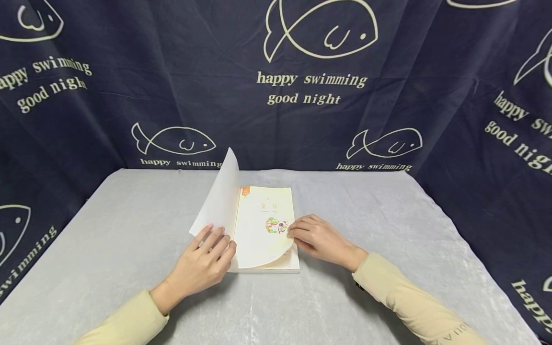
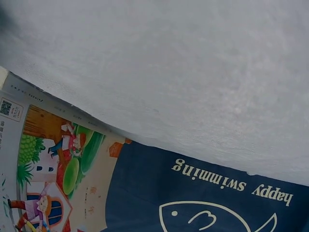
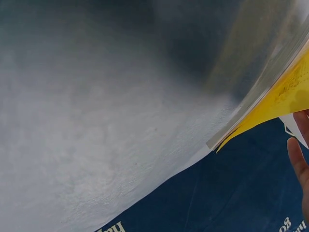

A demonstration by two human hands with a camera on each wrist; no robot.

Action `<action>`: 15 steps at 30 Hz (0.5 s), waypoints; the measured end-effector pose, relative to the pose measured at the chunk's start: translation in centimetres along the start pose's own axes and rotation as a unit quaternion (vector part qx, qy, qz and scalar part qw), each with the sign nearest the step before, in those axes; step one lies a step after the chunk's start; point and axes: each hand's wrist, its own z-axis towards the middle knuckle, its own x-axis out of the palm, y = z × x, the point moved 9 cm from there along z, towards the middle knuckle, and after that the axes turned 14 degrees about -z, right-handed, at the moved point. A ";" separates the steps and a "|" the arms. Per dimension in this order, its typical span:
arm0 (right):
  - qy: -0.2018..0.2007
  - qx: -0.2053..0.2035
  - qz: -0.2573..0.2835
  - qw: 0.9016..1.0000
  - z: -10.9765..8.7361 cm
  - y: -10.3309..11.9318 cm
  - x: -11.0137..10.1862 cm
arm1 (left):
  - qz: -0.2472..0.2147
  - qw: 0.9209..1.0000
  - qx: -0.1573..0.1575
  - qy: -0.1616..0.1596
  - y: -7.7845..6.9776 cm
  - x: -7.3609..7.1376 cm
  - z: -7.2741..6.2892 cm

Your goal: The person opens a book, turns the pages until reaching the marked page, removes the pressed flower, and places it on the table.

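A paperback book lies on the table with its white-backed front cover raised to the left. My left hand rests on the lower part of that cover near the spine, fingers spread. At the book's right edge, my right hand pinches the title page, whose lower right corner curls up off the pages below. The page bears orange characters and a small coloured picture. In the left wrist view the cover's illustrated outside shows, without the hand. The right wrist view catches a yellow leaf beside the right fingers.
A grey cloth-covered table extends around the book on all sides. Dark blue curtains printed with white fish and lettering hang behind the table and along both sides.
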 end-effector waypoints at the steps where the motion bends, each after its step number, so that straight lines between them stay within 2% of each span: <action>1: -0.001 0.001 0.001 1.000 0.0 0.0 0.0 | 0.001 1.000 -0.003 0.001 0.1 0.1 -0.1; 10: 0.003 0.012 0.011 1.000 0.4 -0.3 -0.2 | 0.023 0.999 -0.038 0.026 0.2 0.5 -0.5; 15: -0.001 0.014 0.013 1.000 0.5 -0.4 -0.1 | 0.031 0.996 -0.068 0.045 0.3 0.6 -0.6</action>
